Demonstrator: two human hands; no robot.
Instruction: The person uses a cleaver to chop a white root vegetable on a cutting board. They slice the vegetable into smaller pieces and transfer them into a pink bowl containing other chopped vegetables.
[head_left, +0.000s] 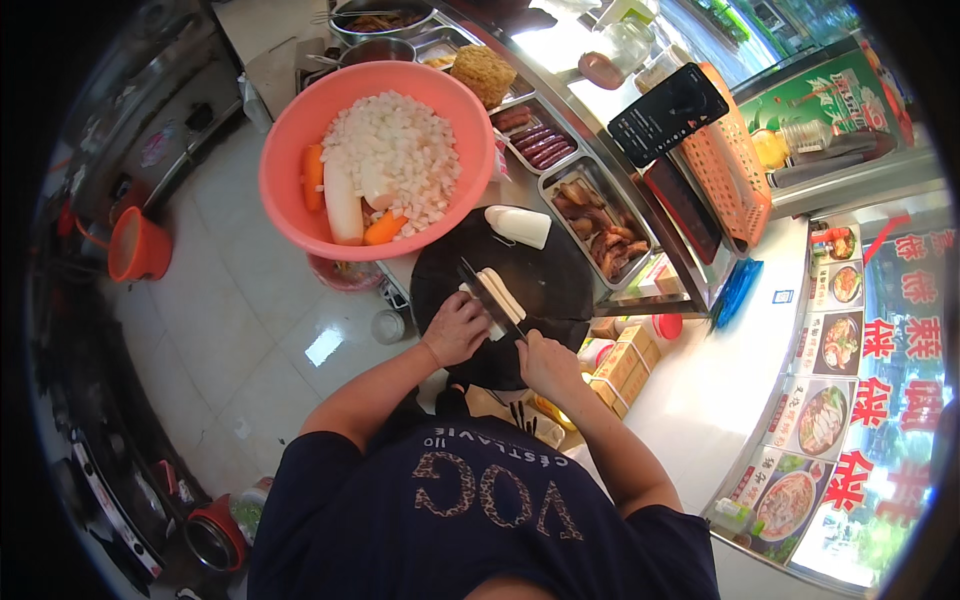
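My right hand (549, 364) grips the handle of a kitchen knife (489, 301), its dark blade slanting up and left across a round dark chopping board (559, 285). The fingers of my left hand (456, 330) are bent onto a white radish piece (495, 330) beside the blade; the hand and the knife partly hide it. Against the blade's other side lie long white radish slices (504, 294). A larger peeled radish chunk (519, 226) rests near the far edge of the board. Beyond it, a pink plastic basin (281, 202) holds diced radish (397, 142), whole radish lengths and carrot pieces (385, 228).
Metal trays of sausages (540, 142) and cooked meat (592, 217) border the board at the right. A phone (667, 112) leans on an orange perforated basket (731, 165). Boxes (622, 367) stand below right. An orange bucket (139, 244) is on the tiled floor at left.
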